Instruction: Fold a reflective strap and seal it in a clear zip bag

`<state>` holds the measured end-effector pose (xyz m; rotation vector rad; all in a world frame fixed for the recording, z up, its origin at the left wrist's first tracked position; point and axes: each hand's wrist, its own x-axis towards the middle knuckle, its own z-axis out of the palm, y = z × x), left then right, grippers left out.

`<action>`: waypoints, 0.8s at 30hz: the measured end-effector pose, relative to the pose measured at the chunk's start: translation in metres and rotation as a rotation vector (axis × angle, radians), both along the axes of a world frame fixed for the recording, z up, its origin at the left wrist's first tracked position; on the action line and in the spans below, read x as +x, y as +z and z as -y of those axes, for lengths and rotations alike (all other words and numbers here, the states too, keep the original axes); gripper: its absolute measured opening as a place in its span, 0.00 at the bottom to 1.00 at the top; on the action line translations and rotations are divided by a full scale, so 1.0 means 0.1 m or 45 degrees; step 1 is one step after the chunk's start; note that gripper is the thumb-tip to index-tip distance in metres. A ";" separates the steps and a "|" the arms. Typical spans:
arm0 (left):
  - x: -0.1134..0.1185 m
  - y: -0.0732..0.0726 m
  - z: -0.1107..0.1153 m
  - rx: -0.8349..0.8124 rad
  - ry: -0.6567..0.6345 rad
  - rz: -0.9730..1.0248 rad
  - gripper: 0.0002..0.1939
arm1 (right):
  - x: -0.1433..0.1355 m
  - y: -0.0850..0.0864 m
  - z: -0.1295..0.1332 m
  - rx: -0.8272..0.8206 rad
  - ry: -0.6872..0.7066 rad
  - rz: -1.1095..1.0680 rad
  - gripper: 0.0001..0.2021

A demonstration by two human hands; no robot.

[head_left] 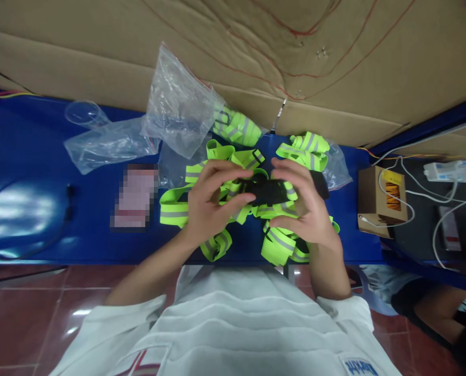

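My left hand (211, 201) and my right hand (305, 206) meet over the middle of a blue table (41, 172). Between them they pinch a black strip (268, 192), which looks like the fastening end of a neon yellow reflective band. Both thumbs press on it from the near side. Under and around my hands lies a loose heap of neon yellow bands with grey stripes (174, 209). Several more of these bands (307, 149) sit behind my right hand, and one bundle (236, 125) lies at the mouth of a plastic bag.
Clear plastic bags (178, 104) lie at the back left against a big cardboard sheet (335, 62). A small open cardboard box (382, 201) with white cables stands at the right. A blurred pink rectangle (135, 196) lies to the left. Another person's leg (432, 308) shows at lower right.
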<state>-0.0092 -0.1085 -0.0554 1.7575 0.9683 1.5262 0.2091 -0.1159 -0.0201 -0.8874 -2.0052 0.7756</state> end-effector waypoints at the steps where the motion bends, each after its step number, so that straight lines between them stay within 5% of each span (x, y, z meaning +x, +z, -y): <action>1: 0.04 0.01 -0.02 0.015 0.005 0.026 0.15 | -0.03 -0.01 -0.03 -0.012 0.082 0.033 0.27; 3: 0.12 0.02 -0.07 0.029 -0.017 -0.010 0.10 | -0.08 -0.05 -0.07 -0.017 0.138 0.106 0.18; 7: 0.07 0.04 -0.07 -0.075 -0.036 -0.156 0.15 | -0.05 -0.09 -0.08 0.052 -0.019 0.184 0.19; 10: -0.14 0.08 0.08 -0.028 -0.033 -0.322 0.14 | 0.06 -0.01 0.12 0.112 -0.052 0.310 0.19; 12: -0.28 0.09 0.22 0.068 -0.124 -0.515 0.14 | 0.06 0.01 0.34 0.152 0.102 0.512 0.20; 15: -0.38 0.05 0.42 0.190 -0.291 -0.783 0.18 | -0.07 -0.14 0.65 0.141 0.310 0.914 0.30; 18: -0.37 0.02 0.53 0.275 -0.342 -0.927 0.22 | -0.19 -0.35 0.74 0.164 0.204 1.138 0.25; 21: -0.37 0.07 0.52 0.191 -0.448 -0.989 0.27 | -0.10 -0.36 0.57 0.136 0.215 1.023 0.12; 24: -0.41 0.17 0.36 -0.013 -0.575 -0.917 0.37 | 0.13 -0.19 0.30 -0.040 0.160 0.455 0.07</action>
